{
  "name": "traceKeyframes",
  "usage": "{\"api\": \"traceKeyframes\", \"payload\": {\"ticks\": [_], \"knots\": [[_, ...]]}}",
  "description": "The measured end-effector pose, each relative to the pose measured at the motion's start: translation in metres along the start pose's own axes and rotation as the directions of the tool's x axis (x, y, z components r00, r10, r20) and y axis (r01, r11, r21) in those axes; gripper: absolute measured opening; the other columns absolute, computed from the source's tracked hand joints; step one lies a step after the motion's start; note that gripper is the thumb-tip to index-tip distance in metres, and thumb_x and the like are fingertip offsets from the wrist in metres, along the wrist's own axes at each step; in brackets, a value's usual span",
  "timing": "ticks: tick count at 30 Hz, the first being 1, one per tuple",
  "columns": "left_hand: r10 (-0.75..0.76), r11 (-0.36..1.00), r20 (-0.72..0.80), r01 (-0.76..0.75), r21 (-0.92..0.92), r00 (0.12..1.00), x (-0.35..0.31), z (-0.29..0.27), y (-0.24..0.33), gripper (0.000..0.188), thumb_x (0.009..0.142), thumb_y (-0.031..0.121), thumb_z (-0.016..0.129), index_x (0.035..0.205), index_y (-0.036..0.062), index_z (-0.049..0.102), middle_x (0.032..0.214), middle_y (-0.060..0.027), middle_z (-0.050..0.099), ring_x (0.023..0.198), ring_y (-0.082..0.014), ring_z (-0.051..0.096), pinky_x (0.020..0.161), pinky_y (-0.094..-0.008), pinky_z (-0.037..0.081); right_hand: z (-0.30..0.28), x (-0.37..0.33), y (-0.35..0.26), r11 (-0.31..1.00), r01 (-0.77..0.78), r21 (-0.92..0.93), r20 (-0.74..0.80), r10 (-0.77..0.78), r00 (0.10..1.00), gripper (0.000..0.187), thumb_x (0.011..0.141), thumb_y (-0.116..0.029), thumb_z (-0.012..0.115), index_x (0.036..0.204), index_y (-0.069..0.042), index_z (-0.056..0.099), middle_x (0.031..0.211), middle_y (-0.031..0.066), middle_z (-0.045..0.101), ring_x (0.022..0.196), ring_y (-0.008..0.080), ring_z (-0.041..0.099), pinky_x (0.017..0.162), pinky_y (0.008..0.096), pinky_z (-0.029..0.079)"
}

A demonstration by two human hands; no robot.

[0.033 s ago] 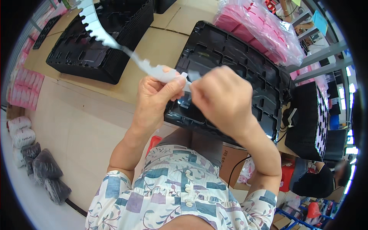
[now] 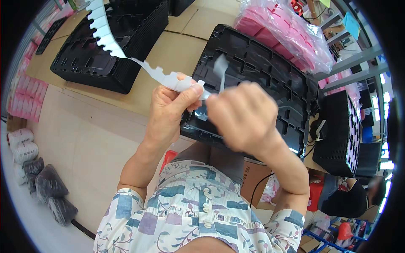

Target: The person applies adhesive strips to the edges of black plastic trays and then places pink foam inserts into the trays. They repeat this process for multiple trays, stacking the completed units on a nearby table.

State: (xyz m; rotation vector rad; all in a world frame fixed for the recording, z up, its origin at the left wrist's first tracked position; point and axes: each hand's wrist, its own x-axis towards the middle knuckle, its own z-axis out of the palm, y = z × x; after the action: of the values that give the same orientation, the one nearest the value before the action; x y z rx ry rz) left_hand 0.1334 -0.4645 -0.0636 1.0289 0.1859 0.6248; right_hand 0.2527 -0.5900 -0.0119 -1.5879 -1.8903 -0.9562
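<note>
A long white strip with a notched edge runs from the upper left down to my hands, twisting on the way. My left hand pinches it between thumb and fingers near its lower end. Just to the right, my right hand is closed like a fist at the strip's end; motion blurs it and hides its fingertips. From beside that fist a thin, blurred whitish tail sticks up. Both hands are above the near left part of a black moulded tray with many compartments.
More black trays are stacked on the table at the left. Pink pieces in clear plastic lie behind the tray. A black stack stands at the right, near grey metal bars. Wrapped bundles sit at the lower left.
The whitish tail by my right hand now stands up higher over the tray. My right hand has shifted slightly; my left hand keeps its pinch, and the strip has swayed a little.
</note>
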Motion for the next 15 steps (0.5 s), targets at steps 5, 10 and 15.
{"api": "traceKeyframes", "payload": {"ticks": [5, 10, 15], "knots": [[0.068, 0.998, -0.034, -0.067, 0.01, 0.997, 0.005, 0.003, -0.005, 0.007, 0.095, 0.008, 0.064, 0.091, 0.003, 0.066, 0.084, -0.0012, 0.066, 0.07, -0.0069, 0.057, 0.067, -0.0225, 0.045, -0.013, 0.01, -0.004, 0.974, 0.113, 0.197, 0.064, -0.127, 0.99, 0.009, 0.064, -0.007, 0.063, 0.066, -0.007, 0.054, 0.065, 0.0011, 0.046, 0.059, 0.0153, 0.052, 0.052, 0.0273, 0.041], [-0.053, 0.949, 0.301, 0.142, -0.281, 0.952, 0.002, -0.009, 0.017, 0.021, 0.1, 0.01, 0.056, 0.116, 0.0037, 0.045, 0.082, -0.0112, 0.065, 0.072, -0.0147, 0.066, 0.063, -0.0267, 0.055, -0.004, 0.028, 0.104, 0.596, -0.707, 0.38, 0.478, 0.528, 0.702, 0.017, 0.087, -0.015, 0.064, 0.087, 0.002, 0.064, 0.069, 0.0057, 0.059, 0.063, 0.0118, 0.055, 0.062, 0.0268, 0.046], [-0.225, 0.966, 0.342, 0.255, -0.044, 0.912, 0.004, -0.007, 0.008, 0.022, 0.1, 0.008, 0.057, 0.118, 0.0025, 0.047, 0.08, -0.0067, 0.063, 0.071, -0.0118, 0.064, 0.062, -0.0241, 0.052, 0.054, -0.002, 0.198, 0.73, -0.658, 0.185, 0.688, 0.382, 0.617, 0.019, 0.089, -0.017, 0.062, 0.087, 0.002, 0.06, 0.073, 0.0127, 0.062, 0.069, 0.0223, 0.058, 0.068, 0.0363, 0.047]]}}
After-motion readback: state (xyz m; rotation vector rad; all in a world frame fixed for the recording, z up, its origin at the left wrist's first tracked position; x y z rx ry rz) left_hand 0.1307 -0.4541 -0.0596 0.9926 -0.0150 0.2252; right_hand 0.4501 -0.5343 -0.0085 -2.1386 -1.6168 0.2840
